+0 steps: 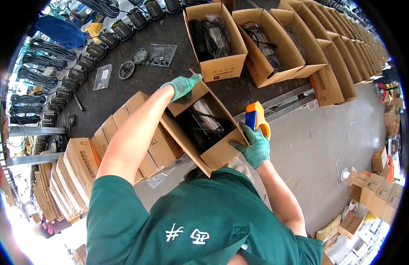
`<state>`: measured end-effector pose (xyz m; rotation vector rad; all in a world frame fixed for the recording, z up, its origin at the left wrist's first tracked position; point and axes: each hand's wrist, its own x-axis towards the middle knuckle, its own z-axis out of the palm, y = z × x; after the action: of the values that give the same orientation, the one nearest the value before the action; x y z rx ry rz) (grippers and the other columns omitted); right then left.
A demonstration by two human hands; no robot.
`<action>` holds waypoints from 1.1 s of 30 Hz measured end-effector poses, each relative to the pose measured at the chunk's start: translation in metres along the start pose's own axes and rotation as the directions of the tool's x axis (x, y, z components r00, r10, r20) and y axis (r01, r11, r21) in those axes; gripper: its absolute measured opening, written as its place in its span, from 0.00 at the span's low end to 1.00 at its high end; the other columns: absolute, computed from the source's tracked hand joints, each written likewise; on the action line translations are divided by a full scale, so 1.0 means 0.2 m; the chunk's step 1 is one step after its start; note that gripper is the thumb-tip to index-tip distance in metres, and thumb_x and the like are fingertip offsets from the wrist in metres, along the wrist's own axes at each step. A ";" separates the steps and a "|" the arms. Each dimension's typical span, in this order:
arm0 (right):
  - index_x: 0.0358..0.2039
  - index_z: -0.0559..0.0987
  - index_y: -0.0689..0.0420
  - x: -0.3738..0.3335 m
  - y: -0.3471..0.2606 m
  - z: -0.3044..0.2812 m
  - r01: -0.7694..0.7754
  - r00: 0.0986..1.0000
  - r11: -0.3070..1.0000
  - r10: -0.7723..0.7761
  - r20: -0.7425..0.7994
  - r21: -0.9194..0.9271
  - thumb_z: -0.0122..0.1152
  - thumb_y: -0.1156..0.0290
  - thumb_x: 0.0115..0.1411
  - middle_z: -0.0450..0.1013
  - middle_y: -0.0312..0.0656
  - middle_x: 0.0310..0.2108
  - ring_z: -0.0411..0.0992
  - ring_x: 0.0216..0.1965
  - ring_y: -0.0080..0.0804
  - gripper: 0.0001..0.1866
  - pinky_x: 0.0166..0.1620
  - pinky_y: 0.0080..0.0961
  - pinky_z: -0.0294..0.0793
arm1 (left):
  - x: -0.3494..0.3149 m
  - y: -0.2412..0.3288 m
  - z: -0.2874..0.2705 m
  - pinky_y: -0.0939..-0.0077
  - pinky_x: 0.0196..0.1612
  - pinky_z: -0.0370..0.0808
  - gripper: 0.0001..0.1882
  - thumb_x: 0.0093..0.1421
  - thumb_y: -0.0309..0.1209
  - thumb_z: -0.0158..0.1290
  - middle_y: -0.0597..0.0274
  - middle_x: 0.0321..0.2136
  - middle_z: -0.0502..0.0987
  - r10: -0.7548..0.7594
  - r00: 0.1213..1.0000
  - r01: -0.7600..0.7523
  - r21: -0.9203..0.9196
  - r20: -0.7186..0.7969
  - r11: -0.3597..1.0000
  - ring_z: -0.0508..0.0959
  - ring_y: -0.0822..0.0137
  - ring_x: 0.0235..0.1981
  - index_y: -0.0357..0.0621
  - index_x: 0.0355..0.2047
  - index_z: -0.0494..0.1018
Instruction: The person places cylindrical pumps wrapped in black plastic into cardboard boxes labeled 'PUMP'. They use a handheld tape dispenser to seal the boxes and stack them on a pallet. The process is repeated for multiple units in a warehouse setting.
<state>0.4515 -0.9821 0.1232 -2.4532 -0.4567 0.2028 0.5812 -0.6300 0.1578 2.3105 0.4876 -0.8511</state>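
Tilted in front of me is an open cardboard box with a shiny metal cylinder and black cable inside. My left hand, in a green glove, is closed on the box's far flap, its fingertips partly hidden. At the box's near right corner, my gloved right hand has its fingers against the cardboard. That same hand holds an orange-and-blue tool that looks like a tape dispenser; its grip is partly covered by the palm.
More open boxes with wrapped parts stand beyond, continuing in a row to the right. Closed boxes line the near left. Small parts, a round dish and clear bags lie on the dark table. Coiled cables sit far left.
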 end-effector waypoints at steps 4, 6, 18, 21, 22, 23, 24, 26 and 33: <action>0.61 0.78 0.50 0.03 0.20 0.22 -0.367 0.926 0.618 0.312 0.211 0.695 0.71 0.58 0.65 0.77 0.45 0.47 0.79 0.46 0.41 0.26 0.51 0.34 0.78 | 0.11 -0.20 -0.01 0.53 0.59 0.75 0.45 0.63 0.67 0.56 0.39 0.52 0.82 0.045 0.999 -0.046 0.092 0.015 0.995 0.80 0.45 0.58 0.31 0.56 0.78; 0.63 0.76 0.48 0.03 0.30 0.28 -0.337 0.941 0.728 0.276 0.195 0.596 0.71 0.59 0.64 0.76 0.46 0.49 0.77 0.49 0.41 0.27 0.53 0.35 0.77 | 0.10 -0.18 0.00 0.53 0.56 0.77 0.42 0.62 0.66 0.59 0.39 0.49 0.83 0.032 0.999 -0.018 0.332 -0.038 0.943 0.82 0.43 0.54 0.33 0.52 0.81; 0.64 0.78 0.37 0.13 0.11 -0.09 0.279 0.898 0.957 -0.231 0.374 -0.079 0.72 0.47 0.59 0.73 0.56 0.54 0.75 0.50 0.55 0.32 0.56 0.49 0.74 | -0.38 -0.29 -0.02 0.58 0.63 0.73 0.24 0.74 0.47 0.51 0.46 0.55 0.79 0.365 0.738 -0.311 0.193 -0.568 0.931 0.78 0.48 0.58 0.41 0.58 0.77; 0.67 0.76 0.37 0.17 0.08 -0.08 0.320 0.884 0.941 -0.255 0.391 -0.109 0.73 0.47 0.59 0.74 0.55 0.51 0.76 0.48 0.51 0.36 0.54 0.46 0.75 | -0.34 -0.72 0.30 0.61 0.70 0.66 0.31 0.77 0.54 0.41 0.54 0.65 0.70 0.052 0.562 -0.621 -0.380 -0.826 0.685 0.71 0.58 0.66 0.47 0.69 0.65; 0.68 0.74 0.38 0.20 0.07 -0.09 0.262 0.883 0.962 -0.204 0.423 -0.082 0.74 0.49 0.59 0.74 0.54 0.52 0.76 0.50 0.52 0.37 0.56 0.45 0.75 | -0.33 -0.81 0.39 0.62 0.73 0.63 0.35 0.77 0.59 0.38 0.58 0.70 0.66 -0.104 0.615 -0.674 -0.590 -0.782 0.445 0.68 0.63 0.68 0.49 0.74 0.60; 0.69 0.73 0.39 0.22 0.05 -0.10 0.192 0.876 0.979 -0.142 0.461 -0.063 0.74 0.51 0.59 0.74 0.53 0.54 0.76 0.51 0.53 0.38 0.58 0.44 0.75 | -0.39 -0.60 0.47 0.62 0.76 0.58 0.40 0.77 0.60 0.37 0.58 0.73 0.61 -0.128 0.730 -0.642 -0.738 -0.671 0.208 0.62 0.61 0.73 0.42 0.76 0.54; 0.70 0.72 0.40 0.25 -0.02 -0.13 0.154 0.853 0.987 -0.112 0.510 -0.041 0.75 0.53 0.59 0.73 0.52 0.56 0.76 0.53 0.54 0.40 0.60 0.43 0.74 | -0.23 -0.78 0.64 0.63 0.76 0.57 0.42 0.75 0.63 0.35 0.59 0.75 0.59 -0.003 0.746 -0.665 -0.746 -0.666 -0.034 0.61 0.62 0.73 0.45 0.77 0.53; 0.72 0.69 0.39 0.29 -0.02 -0.18 0.129 0.818 0.989 -0.061 0.571 -0.079 0.76 0.53 0.58 0.73 0.52 0.56 0.76 0.53 0.53 0.43 0.59 0.42 0.75 | -0.32 -0.33 0.48 0.59 0.73 0.64 0.33 0.77 0.56 0.42 0.57 0.73 0.62 -0.086 0.985 -0.165 -0.946 -0.146 -0.280 0.66 0.58 0.71 0.51 0.72 0.65; 0.75 0.64 0.38 0.46 0.00 -0.13 0.140 0.756 0.988 -0.066 0.651 -0.062 0.78 0.49 0.55 0.77 0.54 0.53 0.77 0.53 0.52 0.50 0.59 0.41 0.76 | -0.13 -0.33 0.47 0.49 0.60 0.73 0.20 0.76 0.42 0.48 0.46 0.56 0.73 -0.063 0.600 -0.115 -0.164 -0.797 0.980 0.75 0.44 0.54 0.55 0.64 0.75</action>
<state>0.5442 -0.9617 0.1412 -2.3951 -0.9161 1.0296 0.4854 -0.6469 0.0909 2.3896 0.8612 0.3410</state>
